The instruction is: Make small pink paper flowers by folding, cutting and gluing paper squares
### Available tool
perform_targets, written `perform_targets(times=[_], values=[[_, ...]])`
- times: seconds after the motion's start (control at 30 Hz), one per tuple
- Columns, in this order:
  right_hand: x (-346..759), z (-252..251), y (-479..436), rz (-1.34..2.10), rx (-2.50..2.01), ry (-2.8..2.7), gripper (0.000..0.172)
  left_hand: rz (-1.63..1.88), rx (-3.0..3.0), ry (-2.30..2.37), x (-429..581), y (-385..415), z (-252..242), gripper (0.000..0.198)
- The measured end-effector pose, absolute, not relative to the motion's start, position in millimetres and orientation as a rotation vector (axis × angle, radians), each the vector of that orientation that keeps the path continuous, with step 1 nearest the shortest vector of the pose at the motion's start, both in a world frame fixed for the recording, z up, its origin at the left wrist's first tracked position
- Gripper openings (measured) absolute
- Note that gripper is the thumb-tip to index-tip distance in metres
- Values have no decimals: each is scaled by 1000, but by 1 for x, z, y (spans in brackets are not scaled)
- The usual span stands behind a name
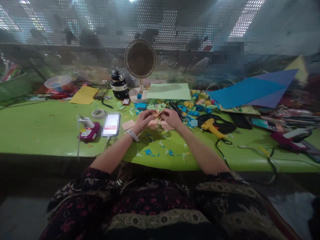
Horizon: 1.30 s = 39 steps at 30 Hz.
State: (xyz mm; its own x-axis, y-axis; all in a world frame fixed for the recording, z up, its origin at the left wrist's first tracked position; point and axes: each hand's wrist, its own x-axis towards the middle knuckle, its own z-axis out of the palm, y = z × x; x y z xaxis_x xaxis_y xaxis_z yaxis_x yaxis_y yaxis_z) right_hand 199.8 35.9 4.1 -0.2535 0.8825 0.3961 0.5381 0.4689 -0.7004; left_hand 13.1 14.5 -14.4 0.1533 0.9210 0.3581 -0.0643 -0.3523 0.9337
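Between my two hands is a small folded piece of orange paper [157, 113]. My left hand [144, 120], with a white band [132, 135] on its wrist, pinches the paper from the left. From the other side my right hand [172, 117] grips it with closed fingers. Pink paper pieces [167, 125] lie just below the hands, and another pink piece [128, 125] is left of my left hand. A black pen-like tool [175, 109] rests beyond my right hand. Blue and white paper scraps [150, 152] are scattered over the green table [140, 160] nearer to me.
A fan [140, 60] and a black bottle [119, 86] stand at the back. Coloured paper shapes [200, 103] are heaped behind my right hand. To the right lie a yellow glue gun [212, 127] with its cord and large blue sheets [250, 91]. A lit phone [111, 124] lies left.
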Motion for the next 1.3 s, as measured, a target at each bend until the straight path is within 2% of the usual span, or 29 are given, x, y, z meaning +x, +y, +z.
perform_targets(times=[0.13,0.27,0.4,0.57,0.7,0.9,1.07,1.3], values=[[200,5,39,775,-1173,-1826,11,1324,1463,819,12,12,-14,38],[199,6,37,842,-1153,-1787,10,1317,1440,816,14,13,-15,38],[198,9,33,745,-1171,-1852,12,1328,1478,822,15,16,-18,40],[197,10,28,469,-1257,-1993,12,1304,1532,837,14,19,-20,40],[197,9,27,295,-1278,-2114,19,1342,1569,876,13,20,-21,36],[198,6,28,236,-1179,-2176,25,1344,1520,918,12,21,-23,41],[197,5,28,177,-1193,-2187,26,1217,1445,864,15,21,-25,35],[192,2,23,89,-1204,-2223,27,1214,1419,846,19,17,-24,32]])
